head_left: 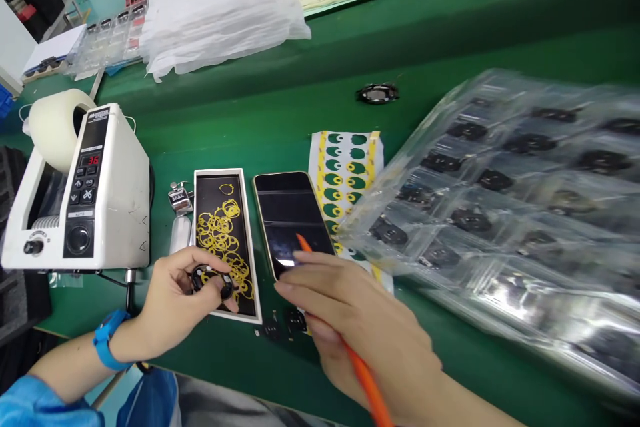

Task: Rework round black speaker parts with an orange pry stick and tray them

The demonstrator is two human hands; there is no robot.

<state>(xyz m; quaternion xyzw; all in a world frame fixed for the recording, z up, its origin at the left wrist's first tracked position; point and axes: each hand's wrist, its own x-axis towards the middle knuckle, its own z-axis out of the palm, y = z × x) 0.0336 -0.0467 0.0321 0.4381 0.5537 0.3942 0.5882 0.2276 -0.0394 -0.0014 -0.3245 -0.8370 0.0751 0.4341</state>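
Observation:
My left hand (183, 303), with a blue wristband, is closed on a small round black part (205, 277), gripped between thumb and fingers. It hovers over the lower end of a shallow white-rimmed box (253, 287) that holds many thin yellow rings (220, 230). In my right hand (360, 320) is a slim orange pen-shaped tool (363, 373), its tip pointing up and left over a dark-screened phone (290, 210). The tool's exact kind cannot be made out. Beneath my hands, small black pieces (296, 320) lie on the green mat, partly hidden by the right hand.
On the left stands a white tape dispenser (113, 193) beside a small metal counter (180, 197). A sticker sheet (345, 167) lies behind the phone. Clear pocketed trays (480, 213) with black parts fill the right. Farther back are another black part (377, 93) and white sheets (220, 13).

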